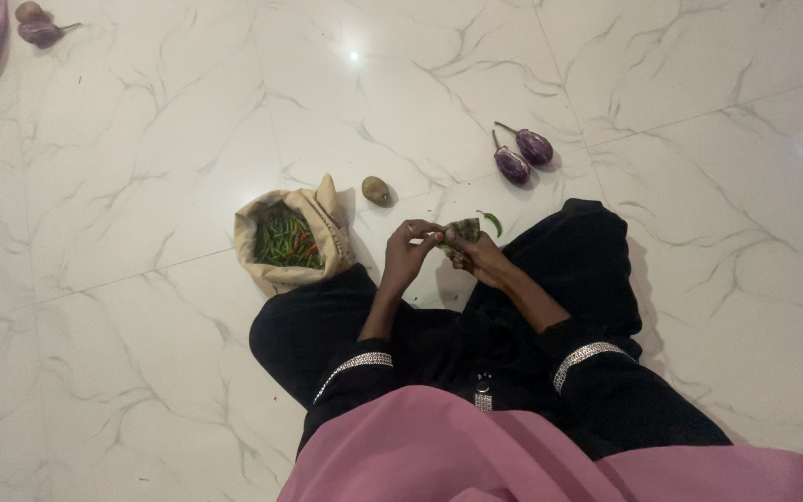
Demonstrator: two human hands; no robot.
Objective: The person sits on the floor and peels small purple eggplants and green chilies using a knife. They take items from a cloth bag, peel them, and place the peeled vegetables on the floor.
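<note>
A person sits on the white marbled floor in black clothes with silver-trimmed cuffs, a pink cloth draped in front of them. Both hands are raised together just past the knees. The left hand has its fingers curled in, the tips pinching at the edge of a small greenish, patterned bundle — I cannot tell quite what it is, cloth or paper. The right hand is closed around that same bundle from the other side, gripping it. Just beyond the bundle a single green chilli lies on the tiles. To the left of the hands stands a beige cloth bag, its mouth rolled open — it is filled with green chillies, with a few reddish ones mixed in. Near the bag sits a small brownish round vegetable. Further off lie two purple aubergines side by side, touching or nearly so. In the far corner there is another purple aubergine beside a brown round thing.
</note>
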